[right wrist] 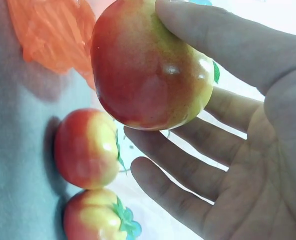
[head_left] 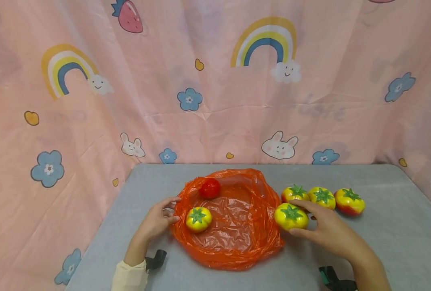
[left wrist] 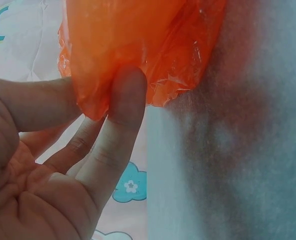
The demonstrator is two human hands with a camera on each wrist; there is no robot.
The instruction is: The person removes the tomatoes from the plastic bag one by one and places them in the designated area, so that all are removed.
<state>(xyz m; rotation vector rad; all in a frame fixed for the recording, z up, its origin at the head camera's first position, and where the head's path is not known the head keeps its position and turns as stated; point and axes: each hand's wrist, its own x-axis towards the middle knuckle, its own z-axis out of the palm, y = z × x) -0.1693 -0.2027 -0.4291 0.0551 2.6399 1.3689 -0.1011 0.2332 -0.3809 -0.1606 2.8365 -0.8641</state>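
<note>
Nearest me is a pale sleeve (head_left: 129,277) on the left arm, with a dark wrist piece (head_left: 156,259) beside it and a second dark piece (head_left: 337,281) below the right forearm. The two hands are well apart, one at either side of a crinkled orange plastic bag (head_left: 233,258) lying mouth-up on a grey table (head_left: 390,230). The left hand (head_left: 155,220) pinches the bag's left edge between thumb and fingers. The right hand (head_left: 326,224) grips a yellow-and-red fruit (head_left: 291,217), thumb on the near side and fingers round the far, its green leafy crown turned upward, just by the bag's right rim.

Inside the bag, a yellow fruit (head_left: 198,220) with a green crown sits toward the left, and a glossy red round fruit (head_left: 210,188) lies a little behind it. Farther off, past the right hand, three more crowned fruits (head_left: 322,195) stand close in a row, the leftmost partly hidden by the one in hand. Behind the table's far edge hangs a pink curtain (head_left: 157,85) printed with rainbows, rabbits and blue flowers.
</note>
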